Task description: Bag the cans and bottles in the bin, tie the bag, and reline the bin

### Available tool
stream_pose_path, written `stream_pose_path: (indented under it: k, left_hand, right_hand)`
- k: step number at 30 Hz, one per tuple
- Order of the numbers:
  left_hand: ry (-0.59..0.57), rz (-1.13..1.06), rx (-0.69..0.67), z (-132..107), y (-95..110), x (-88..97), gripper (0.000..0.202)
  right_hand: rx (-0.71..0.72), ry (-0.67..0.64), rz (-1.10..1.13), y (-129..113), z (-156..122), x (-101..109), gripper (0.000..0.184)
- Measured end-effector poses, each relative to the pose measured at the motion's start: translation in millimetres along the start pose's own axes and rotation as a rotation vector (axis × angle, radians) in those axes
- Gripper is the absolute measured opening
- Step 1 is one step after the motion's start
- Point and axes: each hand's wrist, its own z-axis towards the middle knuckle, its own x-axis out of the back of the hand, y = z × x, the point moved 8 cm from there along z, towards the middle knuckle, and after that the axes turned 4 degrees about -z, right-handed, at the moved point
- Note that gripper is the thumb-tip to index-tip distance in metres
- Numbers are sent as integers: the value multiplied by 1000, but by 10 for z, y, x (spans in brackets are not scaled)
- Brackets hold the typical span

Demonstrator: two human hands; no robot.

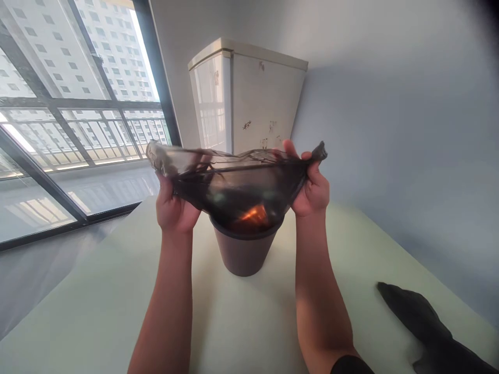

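Beside a tall window, the left hand (176,205) and right hand (312,188) are gripping a thin dark plastic bag (237,182), stretching it open just above a bin (244,249) on the pale table (249,322).

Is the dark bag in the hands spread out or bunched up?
Spread out. The left hand and right hand hold the bag stretched between them over the bin, which shows through it. Mouth open or not: cannot tell.

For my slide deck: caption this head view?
Left hand and right hand stretch a dark plastic bag over a brown bin on a pale table.
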Motion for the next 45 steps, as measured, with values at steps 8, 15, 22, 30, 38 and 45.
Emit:
stream_pose_path:
  k: [8,15,22,30,38,45]
  left_hand:
    - [65,-322,197,-174,-136,-97,26]
    - [-165,-282,439,-242,-107,-563,34]
    - [-302,60,220,-313,-170,-768,19]
    - [-267,469,27,-332,-76,-782,14]
    - [-157,537,79,-337,-87,-701,13]
    - [69,748,-52,-389,33,-603,16]
  right_hand:
    - [99,-120,626,100,-82,-96,32]
    - [-127,-400,516,-162,-184,-408,43]
    - [-243,-359,243,-67,-205,-548,20]
    - [-12,-431,-132,-134,-206,-703,16]
    - [52,-470,-339,-204,-260,-756,24]
    - [1,-452,-104,-234,-263,-669,36]
